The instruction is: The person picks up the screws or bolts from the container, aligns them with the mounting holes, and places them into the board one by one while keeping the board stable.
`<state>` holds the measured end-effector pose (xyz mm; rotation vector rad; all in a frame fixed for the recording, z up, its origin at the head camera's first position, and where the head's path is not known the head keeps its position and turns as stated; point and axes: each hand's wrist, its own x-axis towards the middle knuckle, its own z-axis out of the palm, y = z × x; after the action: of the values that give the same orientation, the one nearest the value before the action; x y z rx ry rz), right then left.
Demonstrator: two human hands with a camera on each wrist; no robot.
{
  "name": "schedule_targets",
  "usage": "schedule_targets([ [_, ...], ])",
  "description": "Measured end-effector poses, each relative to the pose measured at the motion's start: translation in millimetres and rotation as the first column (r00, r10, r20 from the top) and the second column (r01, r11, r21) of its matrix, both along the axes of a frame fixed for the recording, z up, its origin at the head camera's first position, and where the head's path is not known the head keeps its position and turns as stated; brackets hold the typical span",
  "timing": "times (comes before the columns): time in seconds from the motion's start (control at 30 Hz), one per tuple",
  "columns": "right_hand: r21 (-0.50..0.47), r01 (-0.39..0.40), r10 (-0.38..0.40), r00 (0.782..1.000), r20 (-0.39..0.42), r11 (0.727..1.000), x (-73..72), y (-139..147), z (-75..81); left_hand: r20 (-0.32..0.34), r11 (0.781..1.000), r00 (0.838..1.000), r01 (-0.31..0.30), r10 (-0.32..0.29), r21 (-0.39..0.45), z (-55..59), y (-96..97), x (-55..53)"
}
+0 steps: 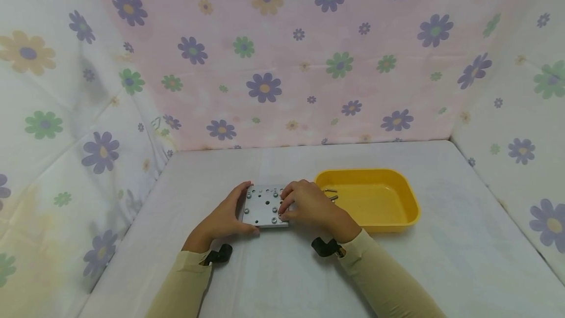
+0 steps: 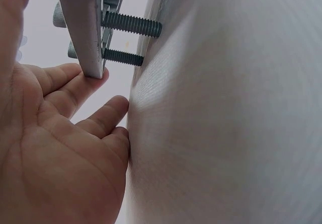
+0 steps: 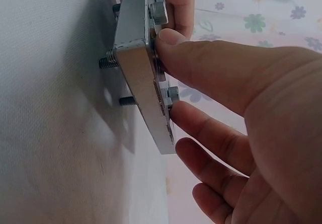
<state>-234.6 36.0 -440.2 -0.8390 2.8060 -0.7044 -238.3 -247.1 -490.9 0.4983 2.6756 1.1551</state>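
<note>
A silver metal plate (image 1: 260,210) with several holes is held raised off the white table by bolts through it. Several socket-head bolts (image 1: 274,209) stand in it, heads up; their threaded shanks (image 2: 133,25) stick out underneath. My left hand (image 1: 225,217) grips the plate's left side, thumb at the near edge and fingers at the far edge. At the near right corner, my right hand (image 1: 309,205) pinches a bolt (image 1: 280,216) between thumb and index finger. That bolt's head is mostly hidden by the thumb (image 3: 173,36) in the right wrist view.
A yellow tray (image 1: 379,205) stands right of the plate, close behind the right hand. A few loose bolts (image 1: 331,191) lie at its left end. Flower-patterned cloth (image 1: 282,112) walls the table (image 1: 273,278) at the back and both sides.
</note>
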Motion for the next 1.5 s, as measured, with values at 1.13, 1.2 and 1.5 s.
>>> schedule_targets([
  [1.13, -0.037, -0.023, 0.024, 0.999, 0.038, 0.999, -5.0, 1, 10.5, 0.014, 1.0, 1.0, -0.009, 0.009, -0.024, 2.8, 0.8, 1.9],
  [1.2, -0.041, -0.026, 0.028, 0.999, 0.043, 0.999, -5.0, 1, 13.5, 0.014, 1.0, 1.0, -0.01, 0.011, -0.025, 2.9, 0.4, 1.6],
  [1.5, -0.08, -0.049, 0.052, 0.998, 0.041, 0.996, -6.0, 7, 22.1, 0.021, 1.0, 1.0, -0.015, 0.016, -0.021, 2.3, 1.7, 2.3],
])
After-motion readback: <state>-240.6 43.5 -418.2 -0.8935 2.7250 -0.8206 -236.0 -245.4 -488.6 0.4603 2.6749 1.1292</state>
